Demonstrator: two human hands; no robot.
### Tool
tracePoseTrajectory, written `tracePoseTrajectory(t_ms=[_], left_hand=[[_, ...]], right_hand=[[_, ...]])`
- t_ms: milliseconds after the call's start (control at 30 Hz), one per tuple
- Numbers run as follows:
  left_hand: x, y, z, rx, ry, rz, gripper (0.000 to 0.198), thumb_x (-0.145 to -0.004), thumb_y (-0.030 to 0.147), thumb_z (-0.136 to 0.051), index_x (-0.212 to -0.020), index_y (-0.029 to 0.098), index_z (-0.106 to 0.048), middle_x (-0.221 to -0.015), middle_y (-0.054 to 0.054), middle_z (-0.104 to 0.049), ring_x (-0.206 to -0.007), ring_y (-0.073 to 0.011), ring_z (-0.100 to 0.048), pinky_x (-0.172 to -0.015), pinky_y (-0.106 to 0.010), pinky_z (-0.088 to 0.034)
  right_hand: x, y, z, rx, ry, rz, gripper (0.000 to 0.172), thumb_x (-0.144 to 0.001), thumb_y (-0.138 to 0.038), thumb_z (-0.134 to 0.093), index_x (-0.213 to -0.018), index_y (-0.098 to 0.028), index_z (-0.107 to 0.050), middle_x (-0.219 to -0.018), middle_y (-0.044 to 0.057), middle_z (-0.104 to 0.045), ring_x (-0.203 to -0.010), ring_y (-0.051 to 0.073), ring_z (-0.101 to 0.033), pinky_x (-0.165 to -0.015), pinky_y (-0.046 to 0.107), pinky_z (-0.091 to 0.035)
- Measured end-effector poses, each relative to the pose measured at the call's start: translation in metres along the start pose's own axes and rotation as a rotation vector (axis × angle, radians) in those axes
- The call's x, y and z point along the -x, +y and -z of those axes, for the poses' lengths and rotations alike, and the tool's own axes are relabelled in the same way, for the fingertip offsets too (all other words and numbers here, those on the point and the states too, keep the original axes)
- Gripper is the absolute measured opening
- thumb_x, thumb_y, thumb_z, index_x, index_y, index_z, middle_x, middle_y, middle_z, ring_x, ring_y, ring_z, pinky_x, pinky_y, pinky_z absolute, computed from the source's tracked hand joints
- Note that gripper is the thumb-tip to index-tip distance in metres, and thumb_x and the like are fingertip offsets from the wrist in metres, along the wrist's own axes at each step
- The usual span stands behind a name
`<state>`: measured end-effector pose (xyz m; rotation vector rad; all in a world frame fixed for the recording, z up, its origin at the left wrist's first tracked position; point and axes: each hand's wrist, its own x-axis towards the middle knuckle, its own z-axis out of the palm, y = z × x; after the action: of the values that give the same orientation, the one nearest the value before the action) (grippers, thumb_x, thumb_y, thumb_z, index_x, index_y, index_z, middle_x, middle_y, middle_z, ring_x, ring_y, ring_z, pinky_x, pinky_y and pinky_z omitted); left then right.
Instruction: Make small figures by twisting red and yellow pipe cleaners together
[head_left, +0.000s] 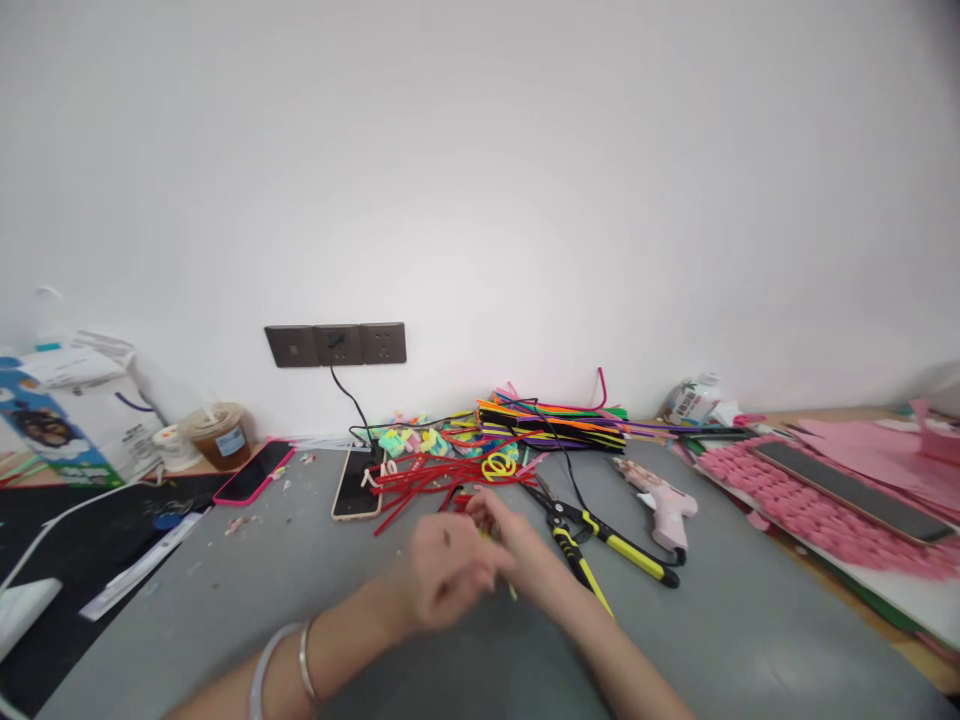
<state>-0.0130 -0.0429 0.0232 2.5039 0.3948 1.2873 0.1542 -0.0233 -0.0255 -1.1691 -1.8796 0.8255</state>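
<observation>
My left hand [444, 578] and my right hand [517, 552] meet over the grey table [315, 600], fingers curled and pinched together on a small thin yellowish piece that is blurred. Two bracelets ring my left wrist. Just beyond the hands lies a heap of red pipe cleaners [435, 476] with yellow coiled rings [499, 465]. Yellow-handled pliers [600, 540] lie beside my right hand. A stack of mixed-colour pipe cleaners [555, 420] is against the wall.
A pink glue gun [664, 505] lies right of the pliers. Two phones [358, 482] [253, 472] rest at centre left. A drink cup [219, 434] and a box [67, 415] stand at left. Pink sheets and a dark bar [847, 490] fill the right side. Wall sockets [335, 344].
</observation>
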Motion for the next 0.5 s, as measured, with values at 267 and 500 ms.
tracePoseTrajectory(t_ms=[267,500], left_hand=[[-0.009,-0.062,0.01,0.352,0.546,0.816,0.042,-0.086,0.057,-0.055,-0.103,0.019,-0.058,-0.091,-0.005,-0.064,-0.078,-0.017,-0.06,-0.072,-0.029,-0.051],[-0.002,-0.073,-0.01,0.488,0.431,0.797,0.044,-0.073,0.052,-0.071,-0.097,0.016,-0.063,-0.095,-0.007,-0.07,-0.089,-0.0215,-0.065,-0.081,-0.033,-0.052]], right_hand=[[-0.029,-0.029,0.019,-0.844,0.144,-0.273,0.043,-0.062,-0.043,-0.082,-0.092,-0.017,-0.064,-0.085,0.005,-0.073,-0.072,0.017,-0.067,-0.069,0.028,-0.05],[-0.05,-0.031,-0.004,-0.871,0.256,-0.198,0.039,-0.061,-0.046,-0.083,-0.084,-0.018,-0.071,-0.088,0.005,-0.074,-0.08,0.02,-0.067,-0.076,0.032,-0.052]])
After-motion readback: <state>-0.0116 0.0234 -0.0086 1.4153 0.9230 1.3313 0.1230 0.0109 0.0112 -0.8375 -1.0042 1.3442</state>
